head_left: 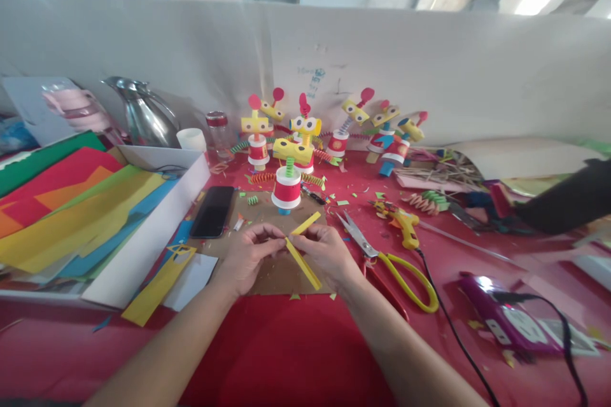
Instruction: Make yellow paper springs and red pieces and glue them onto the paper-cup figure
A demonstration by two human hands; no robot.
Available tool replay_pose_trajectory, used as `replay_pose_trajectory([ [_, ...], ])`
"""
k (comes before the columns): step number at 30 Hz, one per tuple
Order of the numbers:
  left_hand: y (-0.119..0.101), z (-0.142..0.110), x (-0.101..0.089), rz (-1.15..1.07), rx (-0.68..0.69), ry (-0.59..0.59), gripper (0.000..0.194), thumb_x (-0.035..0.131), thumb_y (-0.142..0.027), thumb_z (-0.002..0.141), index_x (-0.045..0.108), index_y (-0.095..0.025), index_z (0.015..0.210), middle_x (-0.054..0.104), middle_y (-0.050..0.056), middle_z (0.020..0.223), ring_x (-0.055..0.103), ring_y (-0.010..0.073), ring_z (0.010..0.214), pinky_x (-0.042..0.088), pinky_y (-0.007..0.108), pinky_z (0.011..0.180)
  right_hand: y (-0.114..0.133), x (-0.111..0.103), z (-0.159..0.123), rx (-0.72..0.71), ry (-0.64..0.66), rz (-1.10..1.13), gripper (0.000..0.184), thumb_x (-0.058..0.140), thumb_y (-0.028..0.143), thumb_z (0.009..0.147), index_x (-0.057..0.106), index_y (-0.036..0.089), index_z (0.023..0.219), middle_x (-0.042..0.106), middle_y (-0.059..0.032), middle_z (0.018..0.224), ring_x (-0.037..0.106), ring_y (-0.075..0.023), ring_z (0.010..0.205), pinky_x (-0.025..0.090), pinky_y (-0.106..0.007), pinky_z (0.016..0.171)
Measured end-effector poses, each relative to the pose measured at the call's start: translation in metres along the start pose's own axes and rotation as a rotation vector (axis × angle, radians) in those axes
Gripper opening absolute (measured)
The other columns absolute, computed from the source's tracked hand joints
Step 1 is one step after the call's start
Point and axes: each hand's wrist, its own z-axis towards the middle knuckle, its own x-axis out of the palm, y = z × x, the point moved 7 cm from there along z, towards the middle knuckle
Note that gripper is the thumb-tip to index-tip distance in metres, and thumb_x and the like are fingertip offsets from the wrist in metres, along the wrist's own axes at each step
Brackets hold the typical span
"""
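Red table [334, 343], 2 hands [292, 245] meeting, fingertips pinching yellow paper strips [303, 263], forearms angled inward.

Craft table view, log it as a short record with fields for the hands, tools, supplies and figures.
left hand: fingertips pinching yellow paper strips; hand
right hand: pinching them too; hand
under hands: brown board
tools: scissors and yellow glue gun, to the right
supplies: white box of coloured paper, to the left
figures: several behind; nearest figure has red-and-white body, yellow head
phone: left of board, screen dark
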Motion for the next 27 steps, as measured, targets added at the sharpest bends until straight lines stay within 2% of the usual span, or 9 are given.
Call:
replay_pose_trajectory([
  [3, -0.003, -0.001, 0.0, 0.025, 0.023, -0.003, 0.02, 0.083, -0.021, 0.061, 0.069, -0.016, 0.075, 0.067, -0.001, 0.072, 0.063, 0.0101, 0.068, 0.051, 0.022, 0.068, 0.002, 0.001, 0.0, -0.011, 0.013, -0.003, 0.02, 0.071, 0.036, 0.066, 0.069, 0.016, 0.067, 0.065, 0.0001, 0.061, 0.053, -0.0117, 0.056, 0.038, -0.026, 0.057],
  [7, -0.005, -0.001, -0.001, 0.012, 0.049, -0.05, 0.021, 0.083, -0.022, 0.059, 0.069, -0.016, 0.074, 0.066, -0.001, 0.071, 0.063, 0.0107, 0.069, 0.053, 0.024, 0.071, 0.004, 0.004, -0.001, -0.045, 0.048, 0.041, 0.023, 0.073, 0.038, 0.067, 0.071, 0.016, 0.075, 0.069, -0.0014, 0.07, 0.058, -0.0131, 0.064, 0.042, -0.026, 0.063],
  [12, -0.003, -0.002, -0.002, 0.015, 0.066, -0.09, 0.022, 0.083, -0.023, 0.06, 0.071, -0.016, 0.077, 0.068, 0.001, 0.074, 0.063, 0.0105, 0.07, 0.052, 0.023, 0.071, 0.007, 0.001, -0.002, -0.052, 0.004, 0.031, 0.022, 0.076, 0.035, 0.064, 0.071, 0.016, 0.073, 0.067, 0.0003, 0.068, 0.057, -0.0117, 0.062, 0.041, -0.025, 0.061],
  [18, -0.005, -0.003, 0.001, 0.049, 0.026, 0.006, 0.026, 0.083, -0.024, 0.063, 0.073, -0.018, 0.087, 0.071, 0.002, 0.082, 0.065, 0.0113, 0.074, 0.053, 0.022, 0.07, 0.014, 0.001, -0.004, -0.114, 0.01, -0.047, 0.015, 0.075, 0.03, 0.063, 0.072, 0.017, 0.07, 0.069, -0.0001, 0.068, 0.059, -0.0132, 0.063, 0.044, -0.027, 0.065],
  [20, -0.008, -0.002, 0.002, 0.042, 0.017, 0.015, 0.026, 0.083, -0.023, 0.062, 0.074, -0.017, 0.086, 0.072, 0.003, 0.083, 0.065, 0.0112, 0.075, 0.053, 0.022, 0.07, 0.012, 0.002, -0.003, -0.087, 0.029, 0.033, 0.018, 0.076, 0.032, 0.063, 0.072, 0.017, 0.071, 0.07, -0.0007, 0.069, 0.06, -0.0138, 0.064, 0.045, -0.027, 0.066],
  [23, -0.012, -0.001, 0.0, -0.036, 0.028, -0.025, 0.028, 0.084, -0.023, 0.061, 0.075, -0.016, 0.086, 0.073, 0.003, 0.085, 0.066, 0.0098, 0.076, 0.054, 0.02, 0.074, 0.004, 0.005, -0.003, 0.009, 0.054, 0.317, 0.025, 0.076, 0.04, 0.066, 0.07, 0.018, 0.078, 0.07, -0.0026, 0.074, 0.063, -0.0147, 0.069, 0.047, -0.028, 0.069],
  [25, -0.012, -0.001, -0.003, -0.124, 0.043, -0.091, 0.027, 0.086, -0.022, 0.058, 0.075, -0.017, 0.082, 0.073, 0.001, 0.082, 0.066, 0.0082, 0.072, 0.054, 0.019, 0.073, 0.004, 0.008, -0.004, -0.013, 0.061, 0.394, 0.026, 0.079, 0.036, 0.063, 0.069, 0.019, 0.081, 0.07, -0.0016, 0.078, 0.064, -0.0143, 0.073, 0.048, -0.027, 0.071],
  [27, -0.011, -0.001, -0.005, -0.195, 0.058, -0.138, 0.027, 0.088, -0.02, 0.055, 0.074, -0.017, 0.077, 0.073, -0.001, 0.078, 0.065, 0.0073, 0.069, 0.054, 0.019, 0.071, 0.006, 0.013, -0.006, -0.092, 0.07, 0.333, 0.029, 0.082, 0.029, 0.06, 0.069, 0.021, 0.085, 0.07, -0.0001, 0.081, 0.064, -0.0139, 0.077, 0.048, -0.026, 0.075],
])
